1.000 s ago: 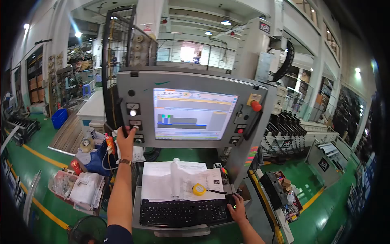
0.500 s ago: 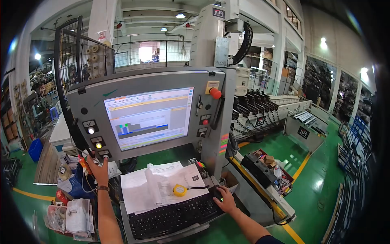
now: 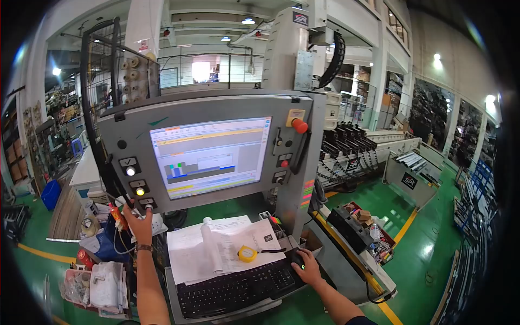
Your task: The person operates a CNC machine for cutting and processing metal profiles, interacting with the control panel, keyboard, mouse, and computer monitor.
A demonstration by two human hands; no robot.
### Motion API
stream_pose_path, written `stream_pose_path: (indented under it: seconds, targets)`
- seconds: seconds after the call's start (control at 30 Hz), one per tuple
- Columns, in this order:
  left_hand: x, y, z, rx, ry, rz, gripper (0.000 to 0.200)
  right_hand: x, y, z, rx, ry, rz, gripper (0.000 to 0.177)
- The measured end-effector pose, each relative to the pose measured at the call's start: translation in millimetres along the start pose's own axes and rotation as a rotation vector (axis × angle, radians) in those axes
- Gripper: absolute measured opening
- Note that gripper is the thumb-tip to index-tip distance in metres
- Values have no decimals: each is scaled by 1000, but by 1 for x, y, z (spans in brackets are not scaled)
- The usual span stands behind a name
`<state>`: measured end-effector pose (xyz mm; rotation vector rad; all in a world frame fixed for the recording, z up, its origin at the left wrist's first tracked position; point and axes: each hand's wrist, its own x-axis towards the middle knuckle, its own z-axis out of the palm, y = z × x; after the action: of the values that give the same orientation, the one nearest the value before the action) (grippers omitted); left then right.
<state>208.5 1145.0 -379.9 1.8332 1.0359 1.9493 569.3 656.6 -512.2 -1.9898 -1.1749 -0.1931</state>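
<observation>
My left hand (image 3: 140, 226) is at the lower left corner of a grey control panel (image 3: 216, 203). Its thumb touches the lowest button (image 3: 147, 203), and the fingers are spread apart near the panel's edge. On the right, my right hand (image 3: 310, 267) lies over a black computer mouse (image 3: 297, 257), its fingers curled round it. A black keyboard (image 3: 235, 290) sits left of the mouse. Behind the keyboard are paper sheets (image 3: 184, 246) with one curled page and a yellow tape measure (image 3: 247, 253). The lit screen (image 3: 211, 154) displays a software window with a blue and grey diagram.
A red emergency stop button (image 3: 299, 125) sticks out at the panel's upper right. Left of my arm are a bin of plastic bags and cloths (image 3: 105, 287) and an orange tube (image 3: 117, 216). Boxes and tools fill a tray (image 3: 387, 244) at right, near a long machine bed (image 3: 390, 140).
The view has shifted slightly, so the panel and desk appear a little farther right. Both hands keep their places, at the button and on the mouse.
</observation>
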Motion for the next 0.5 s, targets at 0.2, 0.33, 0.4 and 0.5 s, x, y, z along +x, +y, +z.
stream_pose_path:
  seconds: [0.2,0.33,0.4,0.5]
  targets:
    - [0,11,-2,-40,2,-10,71,-1,2,3,-8,-12,49,58]
    - [1,13,-2,-61,8,27,67,-1,5,6,-16,-2,18,58]
    - [1,14,-3,-83,7,3,66,0,7,8,-9,-3,17,58]
    - [1,11,-3,-98,4,11,67,-1,8,8,-12,-2,14,57]
